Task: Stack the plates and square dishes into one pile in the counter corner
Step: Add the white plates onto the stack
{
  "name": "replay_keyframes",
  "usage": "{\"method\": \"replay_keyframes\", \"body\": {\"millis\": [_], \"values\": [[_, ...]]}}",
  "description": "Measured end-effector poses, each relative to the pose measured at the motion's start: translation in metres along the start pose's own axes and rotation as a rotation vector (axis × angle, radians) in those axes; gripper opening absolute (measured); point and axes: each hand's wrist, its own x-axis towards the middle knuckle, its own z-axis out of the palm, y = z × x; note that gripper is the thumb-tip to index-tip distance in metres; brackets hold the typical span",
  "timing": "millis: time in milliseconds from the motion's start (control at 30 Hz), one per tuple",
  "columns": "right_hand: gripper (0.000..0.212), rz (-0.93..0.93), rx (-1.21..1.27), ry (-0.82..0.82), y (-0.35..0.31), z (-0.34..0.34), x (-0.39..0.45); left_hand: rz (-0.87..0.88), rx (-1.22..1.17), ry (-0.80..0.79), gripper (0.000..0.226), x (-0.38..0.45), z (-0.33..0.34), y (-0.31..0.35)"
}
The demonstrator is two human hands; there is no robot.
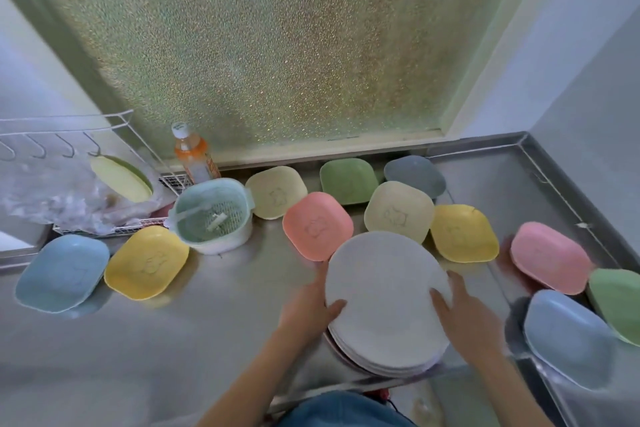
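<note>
A: What's nearest to us?

B: A pile of white round plates at the front edge of the steel counter, tilted up toward us. The left hand grips its left rim, thumb curled over the top plate; the right hand clamps the right rim the same way. Both hands are closed on the pile, fingers hidden beneath.

A: And to the sides?

B: On the right, a grey-blue square dish lies near the front, with a green square dish beside it at the frame edge and a pink square dish just behind them. On the left, a light blue square dish and a yellow square dish sit side by side, apart from the plates.

A: Further back?

B: Just behind the pile, a coral square dish, a cream square dish and another yellow one fan out; the plates' far rim overlaps them in the view. To the left stands a mint colander basket.

A: And by the window?

B: A pale yellow dish, a green one and a slate-blue one line the sill. An orange drink bottle stands upright further left, near a white wire rack holding a yellow-green plate on edge, with crumpled clear plastic in front. The counter's far right corner holds no dishes.
</note>
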Motion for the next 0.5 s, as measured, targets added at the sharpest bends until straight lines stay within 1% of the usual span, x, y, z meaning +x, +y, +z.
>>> {"method": "replay_keyframes", "body": {"millis": [167,267,367,500], "values": [[0.055,-0.076,0.047,0.029,0.002,0.003,0.008,-0.006,0.046,-0.002,0.081,0.002,-0.003,-0.005],[0.055,-0.065,0.128,-0.004,-0.003,0.007,0.012,0.004,0.034,0.002,0.078,0.004,-0.002,-0.007],[0.055,-0.081,0.212,-0.004,-0.003,0.01,0.01,0.012,0.027,0.013,0.073,0.005,-0.001,-0.007],[0.053,-0.066,0.221,0.001,0.003,0.015,0.014,0.016,0.036,0.031,0.063,0.005,-0.002,-0.008]]}}
